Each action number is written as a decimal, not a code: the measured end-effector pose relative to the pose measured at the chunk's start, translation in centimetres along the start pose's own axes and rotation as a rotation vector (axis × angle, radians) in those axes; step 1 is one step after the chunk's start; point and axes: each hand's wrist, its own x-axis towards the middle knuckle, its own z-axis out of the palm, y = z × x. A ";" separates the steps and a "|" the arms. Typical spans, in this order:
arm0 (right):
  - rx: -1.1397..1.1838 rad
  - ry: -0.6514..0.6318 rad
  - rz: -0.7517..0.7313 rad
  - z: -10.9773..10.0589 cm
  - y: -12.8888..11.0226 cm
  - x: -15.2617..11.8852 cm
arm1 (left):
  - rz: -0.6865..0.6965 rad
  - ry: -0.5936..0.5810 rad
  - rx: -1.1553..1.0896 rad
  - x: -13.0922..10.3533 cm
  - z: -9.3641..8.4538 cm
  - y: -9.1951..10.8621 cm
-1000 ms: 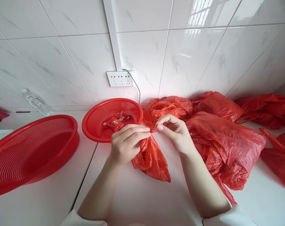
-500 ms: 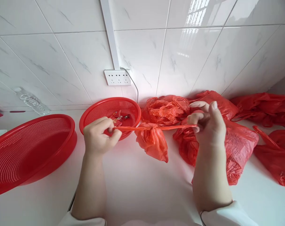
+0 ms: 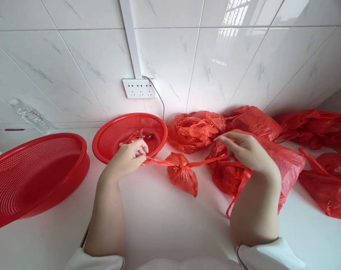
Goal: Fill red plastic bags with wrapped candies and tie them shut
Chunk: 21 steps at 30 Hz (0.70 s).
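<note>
A small knotted red plastic bag (image 3: 182,176) hangs or rests over the white counter in the middle, its two handles drawn out sideways. My left hand (image 3: 131,155) is closed on the left handle, in front of the small red basket (image 3: 103,129). On the other side, my right hand (image 3: 248,150) has its fingers bent toward the right handle's end, which runs behind them; the grip itself is partly hidden. Just behind my right hand lies a large filled red bag (image 3: 285,161). Small wrapped pieces (image 3: 141,137) sit inside the small basket.
A large red basket (image 3: 80,140) stands at the left, with a clear plastic bottle (image 3: 33,117) behind it. Crumpled red bags (image 3: 197,129) and further filled bags (image 3: 332,187) line the back and right. A socket strip (image 3: 139,88) with a cable is on the tiled wall.
Both hands have turned over, backs upward, and the handles now slope down to the knot instead of being pulled straight. The small bag's neck looks more tightly gathered.
</note>
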 end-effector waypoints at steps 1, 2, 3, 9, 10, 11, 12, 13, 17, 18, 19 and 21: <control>-0.081 -0.039 -0.013 0.1 -0.1 0.0 | 0.003 -0.034 0.016 0.1 0.2 0.0; -0.154 -0.043 -0.026 0.3 -0.3 0.1 | 0.010 -0.067 0.028 0.2 0.4 0.0; -0.222 -0.021 -0.040 0.8 -0.5 0.2 | 0.022 -0.096 0.034 0.2 0.5 0.2; -0.401 -0.257 -0.185 8.7 -1.8 -0.7 | 0.052 -0.090 -0.015 -0.3 0.0 1.4; -0.458 -0.308 -0.194 10.3 -1.7 -1.2 | 0.047 -0.061 -0.005 -0.4 -0.1 1.4; -0.529 -0.351 -0.184 11.8 -1.4 -1.8 | 0.049 -0.034 0.010 -0.4 -0.2 1.5; -0.589 -0.396 -0.174 12.8 -1.1 -2.4 | 0.058 -0.010 0.027 -0.4 -0.2 1.4; -0.624 -0.434 -0.175 13.4 -0.8 -3.0 | 0.067 0.001 0.043 -0.4 -0.3 1.4; -0.481 -0.539 -0.274 10.6 -1.0 -5.3 | 0.054 -0.056 0.091 -0.2 -0.1 1.1; -0.413 -0.553 -0.285 8.8 -1.4 -6.0 | 0.048 -0.075 0.101 -0.2 0.0 1.1; -0.354 -0.564 -0.278 6.6 -1.8 -6.7 | 0.048 -0.086 0.111 -0.1 0.0 1.0; -0.268 -0.569 -0.222 1.6 -2.3 -8.4 | 0.049 -0.101 0.133 -0.1 0.0 1.0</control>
